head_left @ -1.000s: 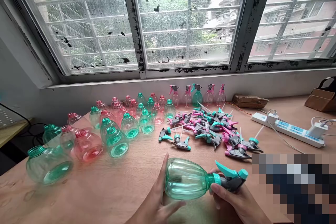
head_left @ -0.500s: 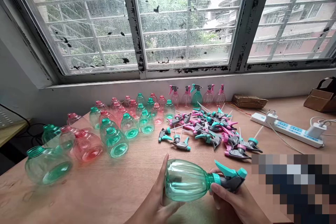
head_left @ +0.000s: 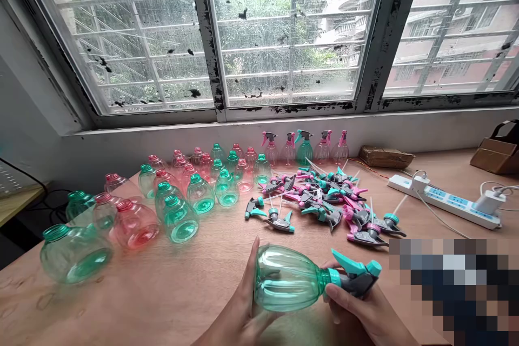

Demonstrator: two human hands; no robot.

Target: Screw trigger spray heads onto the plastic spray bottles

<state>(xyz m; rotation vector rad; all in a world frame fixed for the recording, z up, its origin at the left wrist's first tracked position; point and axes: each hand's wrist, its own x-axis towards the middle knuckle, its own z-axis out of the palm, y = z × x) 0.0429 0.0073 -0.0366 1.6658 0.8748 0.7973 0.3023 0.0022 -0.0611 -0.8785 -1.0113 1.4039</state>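
Green bottle (head_left: 287, 278) at the near edge of view, between left hand (head_left: 243, 303) and right hand (head_left: 371, 311), apparently held just off the table (head_left: 162, 292). Lying on its side, long axis running left to right and dipping very little, if at all; base toward left, neck toward right. Left hand wrapped about the base end, one finger up along the far side, bottle body in its grasp. Right hand closed at the neck end, thumb on the near side of the turquoise collar (head_left: 334, 277), other fingers partly hidden beneath. Both in contact; right the nearer to the collar, left the nearer to the base. Spray head (head_left: 359, 277) in line with the neck, trigger upward, nozzle off to the right. Collar seated against the neck by the look of it; cannot tell how tight. Beyond the hands, a heap of spray heads (head_left: 324, 194). Off to the left, capless bottles (head_left: 178, 221), pink and green. Against the wall (head_left: 182, 138), five fitted bottles (head_left: 305, 148). Over to the right, power strip (head_left: 441, 200).
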